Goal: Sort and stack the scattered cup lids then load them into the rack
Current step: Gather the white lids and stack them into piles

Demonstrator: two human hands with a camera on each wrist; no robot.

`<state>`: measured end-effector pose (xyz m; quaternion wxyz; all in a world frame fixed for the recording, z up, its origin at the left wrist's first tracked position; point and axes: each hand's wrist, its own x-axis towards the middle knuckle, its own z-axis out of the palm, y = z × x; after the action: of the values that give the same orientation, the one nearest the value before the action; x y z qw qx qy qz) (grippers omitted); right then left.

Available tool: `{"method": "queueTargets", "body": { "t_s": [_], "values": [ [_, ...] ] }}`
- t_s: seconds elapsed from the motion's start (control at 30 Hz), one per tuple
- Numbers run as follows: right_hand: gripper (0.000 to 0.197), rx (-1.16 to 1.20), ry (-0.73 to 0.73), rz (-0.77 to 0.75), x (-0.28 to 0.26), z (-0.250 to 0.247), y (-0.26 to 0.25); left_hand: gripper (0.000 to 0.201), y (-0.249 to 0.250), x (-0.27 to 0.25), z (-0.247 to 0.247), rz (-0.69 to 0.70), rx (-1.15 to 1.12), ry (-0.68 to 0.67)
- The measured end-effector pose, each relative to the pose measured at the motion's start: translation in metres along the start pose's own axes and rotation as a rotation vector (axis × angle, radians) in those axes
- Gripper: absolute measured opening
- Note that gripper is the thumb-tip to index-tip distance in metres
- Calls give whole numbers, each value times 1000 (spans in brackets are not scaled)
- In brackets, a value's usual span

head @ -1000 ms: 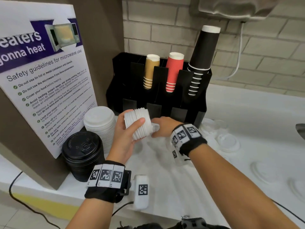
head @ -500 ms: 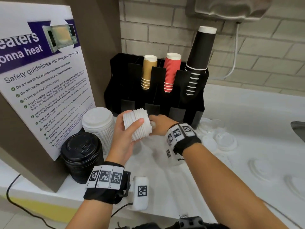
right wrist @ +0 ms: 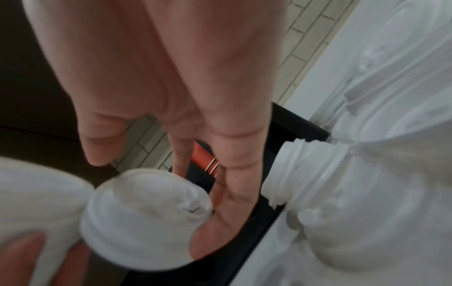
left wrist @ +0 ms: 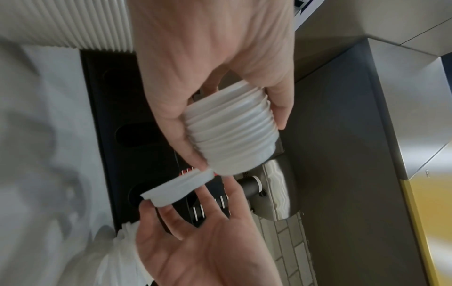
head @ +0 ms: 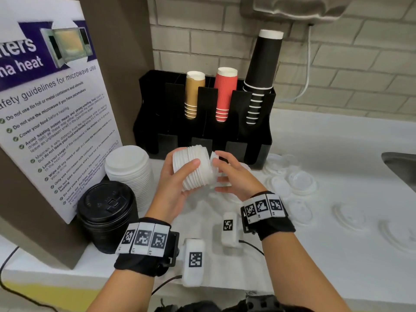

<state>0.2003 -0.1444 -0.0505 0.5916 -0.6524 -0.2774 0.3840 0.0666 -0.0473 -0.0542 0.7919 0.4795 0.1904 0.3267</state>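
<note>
My left hand (head: 190, 179) grips a stack of small white lids (head: 198, 167) lying sideways in the air in front of the black rack (head: 258, 136). The thumb lies over the stack and the fingers curl under it (left wrist: 229, 131). My right hand (head: 217, 170) is at the stack's right end. Its thumb and nearly straight fingers lightly pinch one small white lid (left wrist: 178, 189), tilted and just apart from the stack. The same lid (right wrist: 146, 218) fills the lower part of the right wrist view.
The rack holds gold (head: 193, 95), red (head: 224, 93) and black cups (head: 261, 70). A tall stack of larger white lids (head: 129, 170) and a stack of black lids (head: 105, 212) stand at left by the sign (head: 51, 109). Loose clear lids (head: 301, 183) lie at right, a sink edge (head: 400, 165) beyond.
My right hand, which was pressed against the stack's right end, has drawn slightly back with a lid tilted in its fingers. The left hand keeps the stack in about the same place.
</note>
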Motion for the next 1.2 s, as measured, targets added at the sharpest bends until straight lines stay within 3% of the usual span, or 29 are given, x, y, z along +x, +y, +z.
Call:
{"method": "queueTargets", "body": {
  "t_s": [0.23,0.33,0.5,0.67,0.93,1.03,1.2],
  "values": [
    [23,114,143,-37,-5,-7,3,42,0,3,-1,-4,-14,-28],
    [28,183,51,-86,-11,-10,-1,46,1,4,1,25,-1,4],
    [37,101,-48,-179,-20,-3,-10,67,-1,0,6,69,74,-1],
    [48,0,-27,-251,-25,-5,-18,59,0,-3,6,67,75,-47],
    [38,-104,-38,-261,-29,-8,-23,49,-6,-2,13,-21,-56,-20],
    [42,-169,-38,-275,-30,-9,-29,61,-9,-1,17,-80,-166,-43],
    [49,-395,39,-313,-28,-12,-36,56,-13,3,20,-224,-158,-39]
  ]
}}
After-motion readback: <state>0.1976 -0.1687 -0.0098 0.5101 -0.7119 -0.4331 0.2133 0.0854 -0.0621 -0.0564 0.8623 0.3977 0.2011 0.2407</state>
